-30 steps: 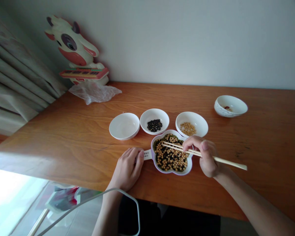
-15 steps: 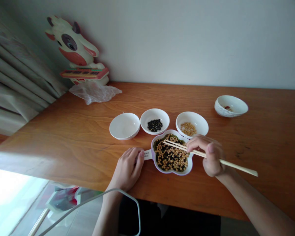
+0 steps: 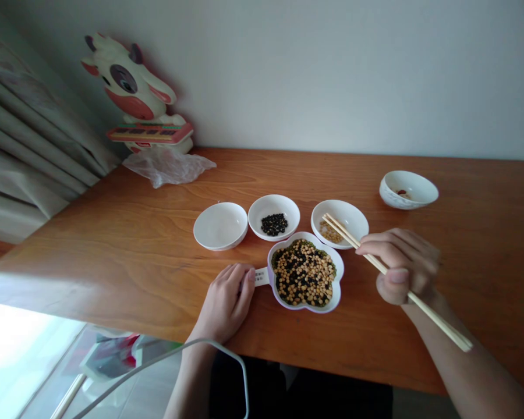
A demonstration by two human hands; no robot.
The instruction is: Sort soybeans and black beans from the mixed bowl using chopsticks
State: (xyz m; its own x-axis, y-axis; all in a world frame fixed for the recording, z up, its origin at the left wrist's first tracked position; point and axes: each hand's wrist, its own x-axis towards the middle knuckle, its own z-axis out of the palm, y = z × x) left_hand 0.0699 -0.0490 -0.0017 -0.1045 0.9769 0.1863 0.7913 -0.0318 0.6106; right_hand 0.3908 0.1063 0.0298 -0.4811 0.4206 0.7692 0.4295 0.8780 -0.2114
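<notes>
My left hand [image 3: 228, 299] is closed round the handle of a flower-shaped dish [image 3: 340, 291] with a pale purple rim. Mixed black and yellow beans [image 3: 303, 273] fill the dish, with some green ones at its edge. In my right hand [image 3: 404, 265] is a pair of chopsticks [image 3: 439, 324], their tips close together over the right white bowl [image 3: 353, 218]. Yellow soybeans [image 3: 330, 231] lie in that bowl. The middle white bowl [image 3: 267, 202] holds black beans [image 3: 274, 224], and the left white bowl [image 3: 220, 226] has nothing visible inside. Whether the tips pinch a bean is too small to tell.
Farther back right stands a patterned bowl [image 3: 408, 189] with a little reddish content. A cow-shaped toy keyboard [image 3: 151, 131] leans on the wall at back left, a crumpled plastic bag [image 3: 168, 167] before it. A grey cable [image 3: 157, 355] crosses near my left forearm.
My right hand has moved right, carrying the chopstick tips from above the flower-shaped dish to above the soybean bowl. The left hand stays on the handle.
</notes>
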